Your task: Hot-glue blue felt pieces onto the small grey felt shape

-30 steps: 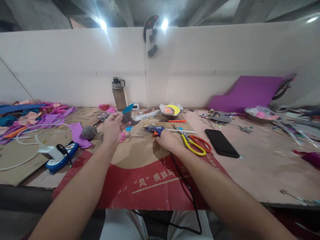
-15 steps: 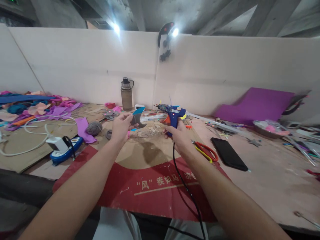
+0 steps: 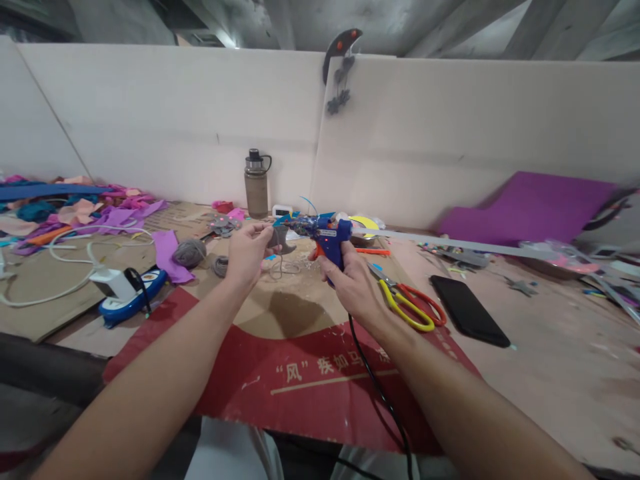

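Observation:
Between the fingertips of my left hand (image 3: 249, 257) is a small grey felt piece (image 3: 285, 241) with a blue part at its top, held up above the board. My right hand (image 3: 350, 273) is wrapped round the handle of a blue hot glue gun (image 3: 331, 241), a long white glue stick (image 3: 450, 244) sticking out of its back. The gun's nozzle points left and meets the blue part of the felt piece; whether they touch I cannot tell. A black cord (image 3: 373, 380) runs down from the handle. Grey yarn (image 3: 284, 269) hangs or lies below the felt piece.
Red-and-yellow scissors (image 3: 407, 307) and a black phone (image 3: 469, 310) lie right of my right hand. A bottle (image 3: 257, 187) stands at the back. A blue power strip (image 3: 133, 300), yarn ball (image 3: 190, 253) and felt scraps (image 3: 85, 213) are left. A red-printed cardboard sheet (image 3: 240, 387) lies in front.
My right hand has brought the glue gun left, so its nozzle is now at the felt piece. The glue stick and scissors show more fully. My left hand has barely moved.

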### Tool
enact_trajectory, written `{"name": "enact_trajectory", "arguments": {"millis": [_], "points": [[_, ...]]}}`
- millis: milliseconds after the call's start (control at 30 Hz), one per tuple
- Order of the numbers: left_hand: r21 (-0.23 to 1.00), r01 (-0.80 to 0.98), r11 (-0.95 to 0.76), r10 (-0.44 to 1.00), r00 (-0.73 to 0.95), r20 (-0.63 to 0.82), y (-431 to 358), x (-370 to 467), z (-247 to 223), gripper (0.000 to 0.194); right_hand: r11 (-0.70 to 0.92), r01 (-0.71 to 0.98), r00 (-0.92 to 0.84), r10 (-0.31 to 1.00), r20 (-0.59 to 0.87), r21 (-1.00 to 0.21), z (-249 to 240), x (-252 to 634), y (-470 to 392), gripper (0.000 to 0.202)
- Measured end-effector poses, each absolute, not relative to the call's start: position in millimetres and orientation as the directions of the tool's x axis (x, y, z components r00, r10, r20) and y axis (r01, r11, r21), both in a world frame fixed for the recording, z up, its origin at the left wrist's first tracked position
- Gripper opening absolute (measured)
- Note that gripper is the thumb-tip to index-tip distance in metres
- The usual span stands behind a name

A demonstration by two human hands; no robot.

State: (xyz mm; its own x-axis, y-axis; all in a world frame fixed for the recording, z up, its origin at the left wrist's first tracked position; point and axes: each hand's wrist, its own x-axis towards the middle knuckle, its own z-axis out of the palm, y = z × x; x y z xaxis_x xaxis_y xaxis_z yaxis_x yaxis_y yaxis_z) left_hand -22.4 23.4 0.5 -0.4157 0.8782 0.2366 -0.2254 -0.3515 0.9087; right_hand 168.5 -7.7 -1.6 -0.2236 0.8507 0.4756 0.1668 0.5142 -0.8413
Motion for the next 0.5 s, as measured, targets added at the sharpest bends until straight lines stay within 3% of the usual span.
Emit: {"name": "enact_trajectory", "arguments": {"millis": [500], "points": [[0.913,-0.243,-0.327,0.896,-0.387,0.218,16.5,-15.4,2.6,0.018,0.535,0.207,-0.214,0.842,0.496,-0.819,-15.0,166.7,-0.4,0.034]]}}
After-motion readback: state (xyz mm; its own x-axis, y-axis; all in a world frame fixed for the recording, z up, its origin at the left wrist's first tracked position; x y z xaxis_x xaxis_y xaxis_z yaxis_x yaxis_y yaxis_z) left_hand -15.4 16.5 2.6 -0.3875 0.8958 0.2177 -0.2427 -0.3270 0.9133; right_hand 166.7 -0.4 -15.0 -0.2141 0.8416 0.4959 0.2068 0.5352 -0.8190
